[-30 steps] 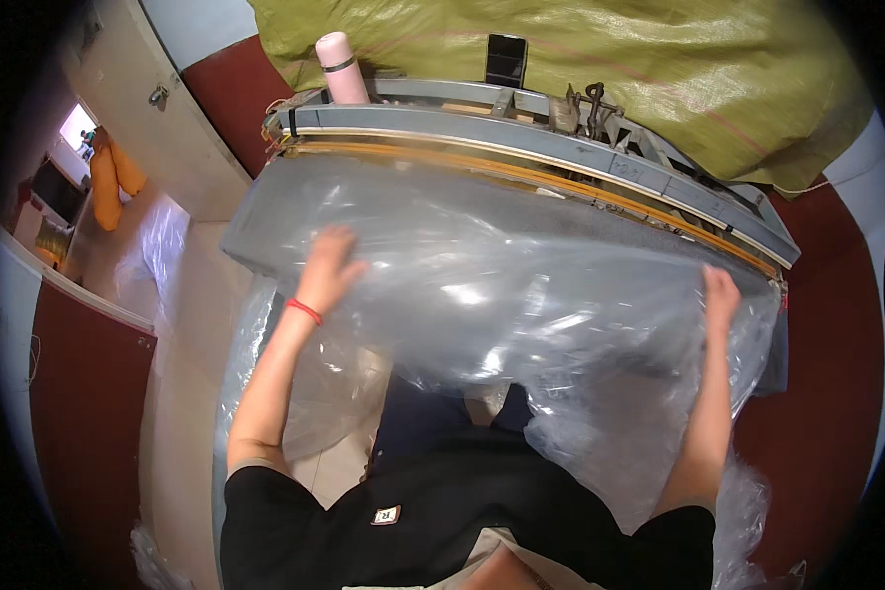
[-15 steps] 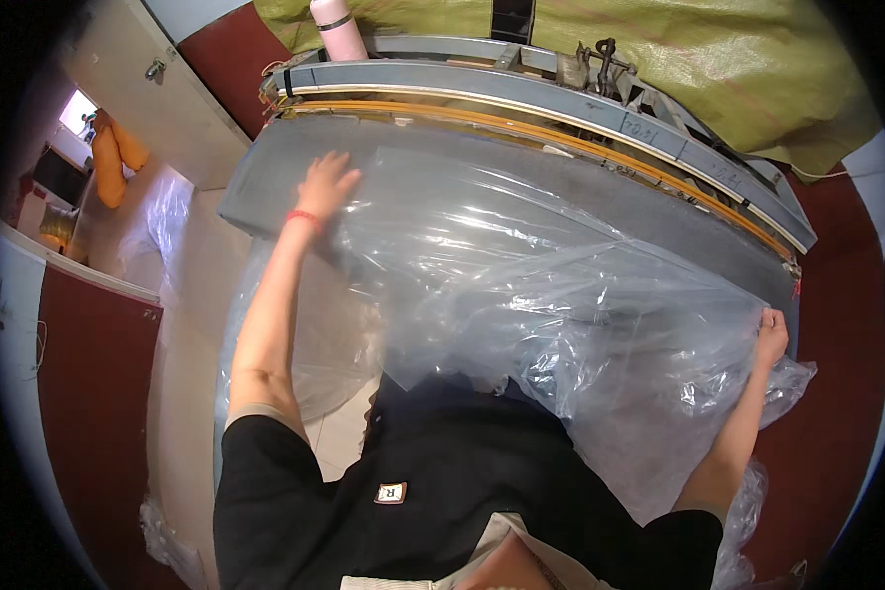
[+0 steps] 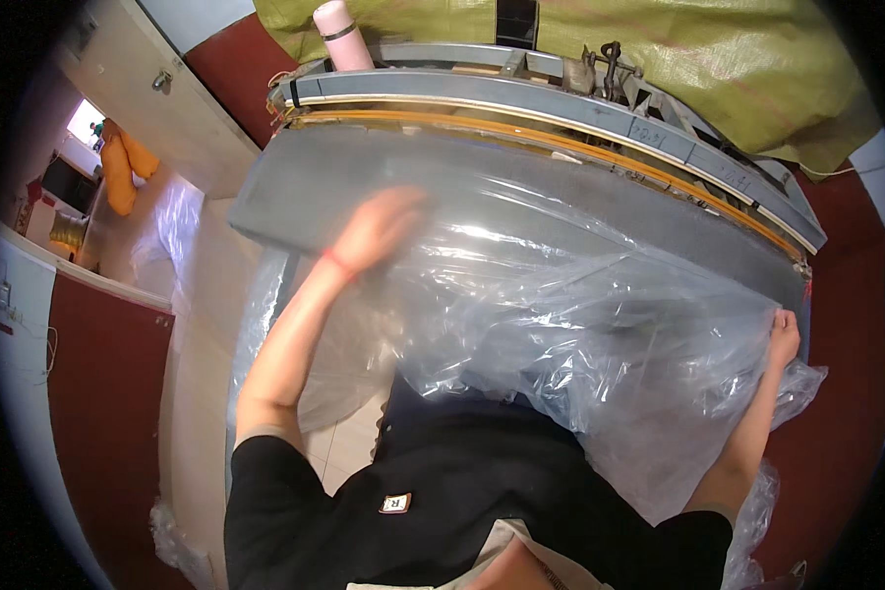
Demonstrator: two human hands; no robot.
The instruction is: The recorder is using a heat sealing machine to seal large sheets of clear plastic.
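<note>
A transparent plastic sheet (image 3: 521, 280) lies over a long grey padded surface (image 3: 310, 187) and hangs down in creases toward my body. My left hand (image 3: 376, 228), with a red band at the wrist, is over the sheet's left part. It is blurred by motion, but its fingers look stretched out and hold nothing. Whether the palm touches the sheet, I cannot tell. At the far right, my right hand (image 3: 783, 339) is closed on the edge of the sheet, with loose plastic bunched below it.
Behind the padded surface runs a curved grey metal frame (image 3: 551, 103) with an orange strip (image 3: 531, 133). A pink bottle (image 3: 343, 37) stands at its left end. Yellow-green woven sheeting (image 3: 698, 69) hangs behind. An open door (image 3: 157, 98) is at the left; more plastic (image 3: 175, 231) lies beyond.
My left hand has moved right and nearer to me across the sheet. My right hand keeps its grip on the sheet's edge. The whole view has shifted slightly.
</note>
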